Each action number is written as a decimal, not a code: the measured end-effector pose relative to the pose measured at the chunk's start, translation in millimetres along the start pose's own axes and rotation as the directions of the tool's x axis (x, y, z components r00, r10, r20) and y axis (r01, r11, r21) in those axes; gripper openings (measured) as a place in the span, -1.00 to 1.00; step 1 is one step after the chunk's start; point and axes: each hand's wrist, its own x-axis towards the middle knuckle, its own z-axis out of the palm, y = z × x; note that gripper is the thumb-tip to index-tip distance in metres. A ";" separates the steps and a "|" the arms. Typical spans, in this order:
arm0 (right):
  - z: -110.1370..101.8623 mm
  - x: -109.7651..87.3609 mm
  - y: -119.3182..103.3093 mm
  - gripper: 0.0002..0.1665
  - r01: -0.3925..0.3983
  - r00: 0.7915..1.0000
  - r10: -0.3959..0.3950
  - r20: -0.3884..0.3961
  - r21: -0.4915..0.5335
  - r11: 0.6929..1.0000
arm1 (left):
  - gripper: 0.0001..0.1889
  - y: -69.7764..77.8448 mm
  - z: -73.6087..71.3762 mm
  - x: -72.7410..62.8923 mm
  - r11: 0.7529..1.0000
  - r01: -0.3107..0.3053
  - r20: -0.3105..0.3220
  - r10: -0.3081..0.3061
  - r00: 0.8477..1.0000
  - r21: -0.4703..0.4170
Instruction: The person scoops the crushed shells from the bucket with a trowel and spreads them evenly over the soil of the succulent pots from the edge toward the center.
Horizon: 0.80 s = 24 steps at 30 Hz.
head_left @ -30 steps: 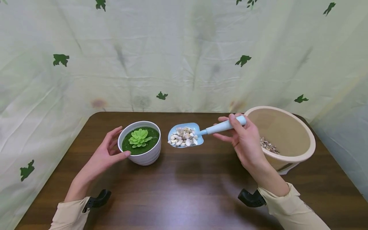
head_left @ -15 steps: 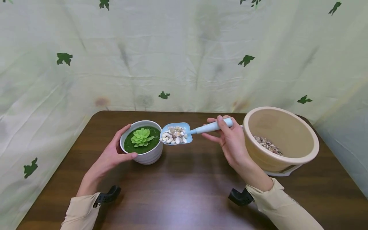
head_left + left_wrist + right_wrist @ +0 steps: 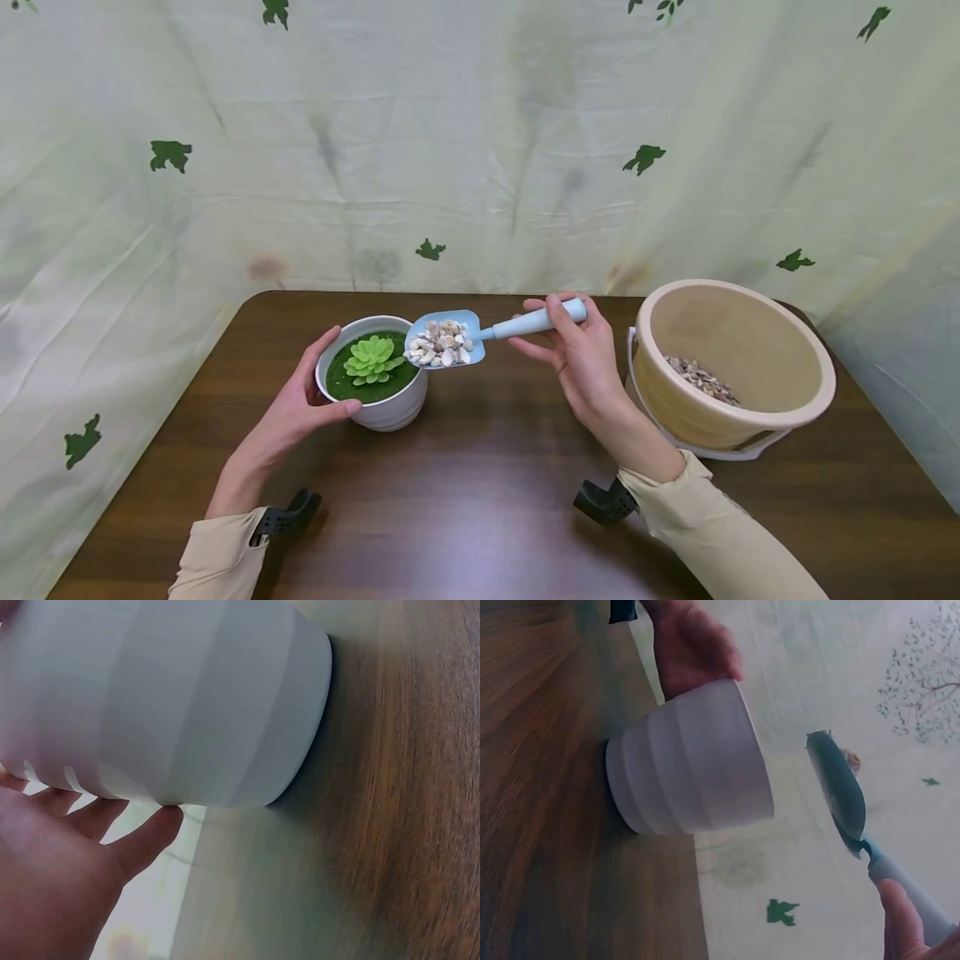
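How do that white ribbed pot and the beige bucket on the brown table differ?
The white ribbed round pot is smaller than the beige smooth round bucket. The pot contains a bright green rosette plant; the bucket contains small shells or pebbles. The left hand holds the pot, while no hand touches the bucket. Both stand on the brown wood-grain table.

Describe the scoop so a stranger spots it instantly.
On the dark wooden table stands a white pot holding a green succulent. In the head view, the right hand holds the scoop with its blade over the pot's right rim. Unlike the pot and beige bucket, it is light blue.
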 end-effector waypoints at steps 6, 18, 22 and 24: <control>2.9 7.2 5.6 -0.84 0.001 0.999 -0.001 -0.033 0.004 1.000 | -0.02 0.3 0.3 0.5 1.000 0.006 0.007 -0.006 1.000 -0.017; 8.4 14.6 23.3 -0.82 0.109 0.992 -0.114 -0.057 -0.078 0.991 | 0.00 0.6 -1.1 1.2 0.999 0.034 0.006 -0.034 0.999 -0.002; 9.2 15.3 27.1 -0.81 0.152 0.986 -0.158 -0.053 -0.100 0.983 | 0.03 0.4 -1.0 2.1 0.999 0.037 -0.003 -0.037 0.999 0.004; 9.5 15.4 28.3 -0.80 0.167 0.984 -0.173 -0.048 -0.106 0.980 | 0.06 0.6 -1.1 2.2 0.999 0.036 -0.011 -0.036 0.999 0.012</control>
